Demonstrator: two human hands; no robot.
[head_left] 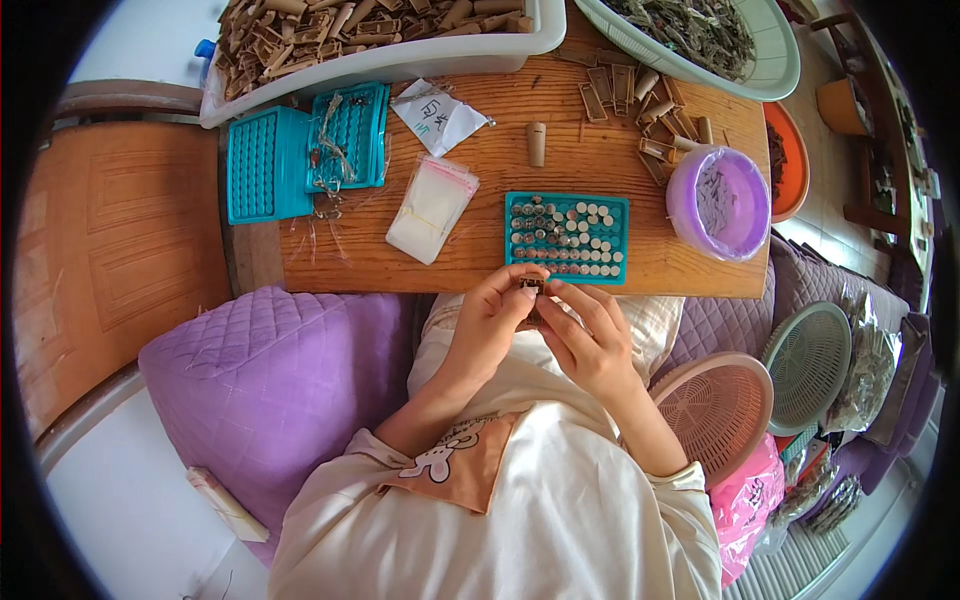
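In front of my body, just past the table's near edge, both hands meet around a small brown plastic casing [532,290]. My left hand [490,312] pinches it from the left with thumb and fingers. On the other side, the fingertips of my right hand [590,335] are closed on the same casing; whether they also hold some tiny part is hidden. Right beyond my fingers lies a teal tray [624,240] with rows of small round silver discs, some shiny and some pale. A single brown casing [537,145] lies behind the tray.
Several loose brown casings [622,88] are scattered at the back right, near a purple tub [683,205] of small dark parts. A white bin [530,45] heaped with brown casings stands at the back. Plastic bags [432,210] and teal trays [268,165] lie left.
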